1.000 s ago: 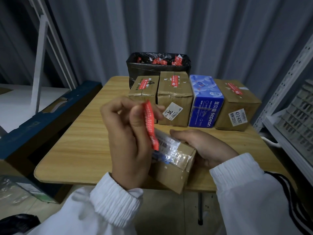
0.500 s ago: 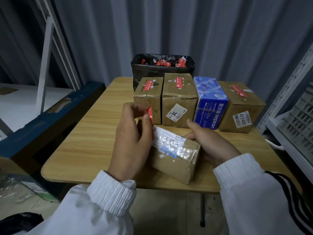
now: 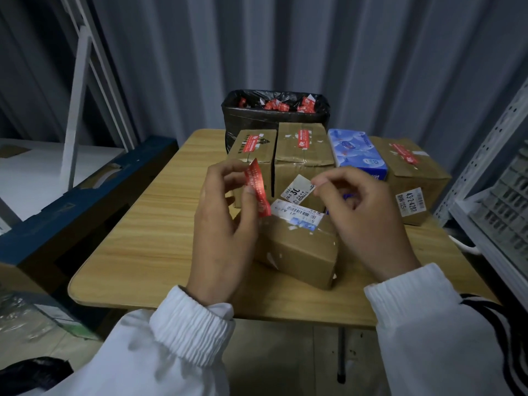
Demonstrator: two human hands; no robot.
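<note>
Beneath the left hand (image 3: 225, 224), which pinches a red sticker (image 3: 257, 187) clear, probably to avoid snags, sits a cardboard parcel (image 3: 300, 252); right hand (image 3: 365, 221) curled, empty.

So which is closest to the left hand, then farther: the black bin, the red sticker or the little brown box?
1. red sticker, pinched in the left hand.
2. little brown box, just right of it.
3. black bin, far at the back.

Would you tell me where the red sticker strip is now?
Head view, left of centre: the left hand pinches the red sticker strip above the small brown cardboard box.
</note>
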